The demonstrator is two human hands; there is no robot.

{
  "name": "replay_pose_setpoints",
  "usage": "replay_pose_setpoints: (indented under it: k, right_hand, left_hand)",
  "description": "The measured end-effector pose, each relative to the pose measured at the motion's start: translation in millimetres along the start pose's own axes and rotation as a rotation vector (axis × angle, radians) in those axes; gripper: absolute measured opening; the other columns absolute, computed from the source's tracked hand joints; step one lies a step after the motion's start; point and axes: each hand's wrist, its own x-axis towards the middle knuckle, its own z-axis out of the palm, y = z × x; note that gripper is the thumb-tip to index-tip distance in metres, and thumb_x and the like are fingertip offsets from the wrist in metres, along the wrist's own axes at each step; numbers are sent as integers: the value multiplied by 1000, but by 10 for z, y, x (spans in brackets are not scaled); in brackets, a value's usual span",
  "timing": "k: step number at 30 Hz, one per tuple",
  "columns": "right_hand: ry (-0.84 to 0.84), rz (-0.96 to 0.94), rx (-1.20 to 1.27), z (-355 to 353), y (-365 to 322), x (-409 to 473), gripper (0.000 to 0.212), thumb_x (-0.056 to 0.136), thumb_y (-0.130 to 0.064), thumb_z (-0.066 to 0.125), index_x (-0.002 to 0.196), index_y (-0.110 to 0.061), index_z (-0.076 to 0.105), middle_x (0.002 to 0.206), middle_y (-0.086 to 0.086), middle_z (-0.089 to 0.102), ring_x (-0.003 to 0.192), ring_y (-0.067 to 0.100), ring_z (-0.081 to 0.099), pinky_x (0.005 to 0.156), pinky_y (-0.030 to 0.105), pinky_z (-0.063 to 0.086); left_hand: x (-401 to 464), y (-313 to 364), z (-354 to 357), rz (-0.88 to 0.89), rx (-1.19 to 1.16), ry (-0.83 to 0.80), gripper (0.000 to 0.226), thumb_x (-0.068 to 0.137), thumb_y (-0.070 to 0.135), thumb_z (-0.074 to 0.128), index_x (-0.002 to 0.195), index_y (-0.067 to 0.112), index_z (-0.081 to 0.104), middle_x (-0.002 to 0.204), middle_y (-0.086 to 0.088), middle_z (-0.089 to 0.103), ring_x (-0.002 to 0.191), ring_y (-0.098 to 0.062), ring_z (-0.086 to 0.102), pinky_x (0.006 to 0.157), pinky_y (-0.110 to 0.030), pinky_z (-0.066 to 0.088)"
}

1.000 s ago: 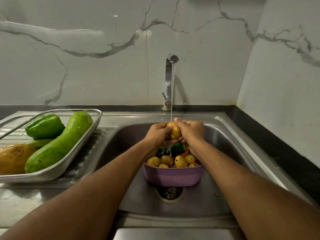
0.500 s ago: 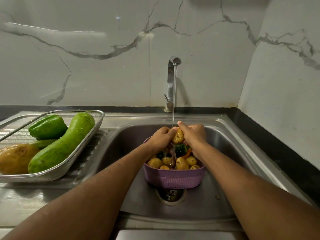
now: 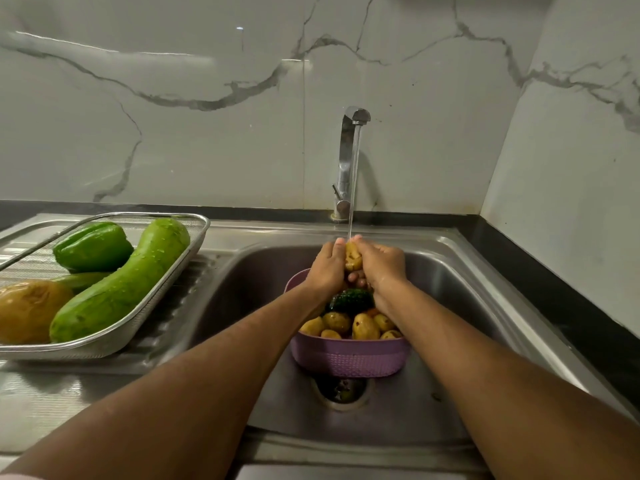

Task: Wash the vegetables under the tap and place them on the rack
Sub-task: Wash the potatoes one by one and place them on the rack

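Head view looks down on a steel sink (image 3: 450,271), and the way things sit tells the plan. The tap (image 3: 349,154) runs a thin stream straight onto a small potato (image 3: 353,259), which is held up right beneath the spout so the water strikes it first. The left hand (image 3: 327,268) curls round the potato from one side and the right hand (image 3: 382,266) closes on it from the other, fingers wrapped so the palms can rub the skin while the water runs over it. I judge this to be the scrubbing step for this one piece.

Directly below the hands stands a purple basket (image 3: 346,358), set in the basin over the drain (image 3: 341,393); there, run-off falls through it and away, and anything dropped lands back among the unwashed lot. It holds more small potatoes (image 3: 363,325) and a dark green vegetable (image 3: 351,301), with a bit of orange showing beside it that I cannot identify.

To the left, on the ribbed drainboard, lies the wire rack (image 3: 194,237), near enough for a short carry and placed where drips run back towards the sink. In it rest a long gourd (image 3: 121,282) beaded with water, a green pepper (image 3: 93,245) and one large potato (image 3: 29,310), so several items look done. Much of the basket remains, so the job seems well short of finished.
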Motion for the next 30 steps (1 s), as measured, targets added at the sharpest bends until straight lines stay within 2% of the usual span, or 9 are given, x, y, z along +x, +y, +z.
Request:
replay_pose_setpoints:
  k: [4, 8, 10, 14, 18, 22, 26, 28, 30]
  right_hand:
    - [-82, 57, 167, -56, -84, -7, 23, 100, -32, 68, 110, -12, 74, 73, 8, 70, 44, 12, 59, 42, 21, 48]
    - [-275, 72, 294, -51, -117, 6, 29, 104, -11, 57, 133, -11, 65, 86, 15, 71, 54, 14, 64, 46, 23, 51]
    - [-270, 73, 284, -27, -100, 3, 29, 103, -12, 60, 131, -11, 66, 86, 15, 71, 56, 15, 65, 48, 25, 52]
    - [-112, 86, 269, 34, -101, -41, 19, 94, -28, 76, 110, -16, 76, 72, 9, 72, 51, 12, 62, 48, 28, 55]
    - [-2, 106, 243, 27, -108, -36, 25, 90, -35, 79, 97, -11, 75, 67, 5, 71, 45, 9, 57, 43, 21, 49]
    - [12, 91, 210, -43, -121, 8, 29, 92, -38, 76, 102, -11, 75, 66, 3, 67, 41, 6, 52, 42, 20, 44]
    - [-31, -53, 39, -126, -111, 93, 26, 102, -33, 65, 120, -16, 73, 58, 3, 64, 41, 9, 54, 44, 21, 48]
    - [-109, -180, -131, -142, -67, 119, 31, 102, -28, 64, 132, -19, 68, 75, 7, 71, 53, 14, 65, 54, 26, 58]
    - [-145, -328, -313, -117, 9, 136, 40, 97, -28, 72, 136, -23, 66, 101, 7, 76, 80, 23, 75, 73, 37, 65]
  left_hand:
    - [14, 19, 15, 17, -81, 21, 48, 110, 48, 29, 129, 12, 55, 82, -1, 58, 82, -18, 61, 83, -39, 57]
    - [5, 95, -55, -112, -234, 87, 44, 112, 46, 30, 113, 10, 56, 60, 0, 54, 49, -9, 55, 49, -23, 49]
    - [-44, 129, -80, -150, -262, 67, 43, 112, 45, 30, 113, 11, 56, 56, 1, 53, 46, -9, 52, 43, -20, 45]
    - [-96, 145, -58, -134, -249, 37, 51, 112, 45, 27, 129, 5, 54, 58, 0, 55, 49, -10, 57, 51, -23, 51]
    - [-185, 175, -35, -72, -189, -5, 46, 113, 42, 26, 132, 8, 51, 70, -3, 58, 46, -4, 58, 48, -18, 49]
    - [-230, 202, -39, -29, -114, -34, 39, 113, 39, 29, 132, 14, 53, 87, -5, 63, 60, -6, 62, 55, -19, 51]
    - [-232, 241, -117, -31, -176, -95, 27, 113, 21, 32, 117, 19, 59, 88, -10, 62, 64, -14, 54, 58, -25, 49]
    - [-250, 234, -136, -42, -237, -94, 28, 112, 14, 31, 107, 20, 59, 85, -15, 61, 61, -16, 53, 60, -28, 48]
    - [-279, 241, -131, -48, -279, -96, 31, 112, 12, 30, 103, 16, 59, 79, -16, 60, 57, -16, 51, 61, -30, 48]
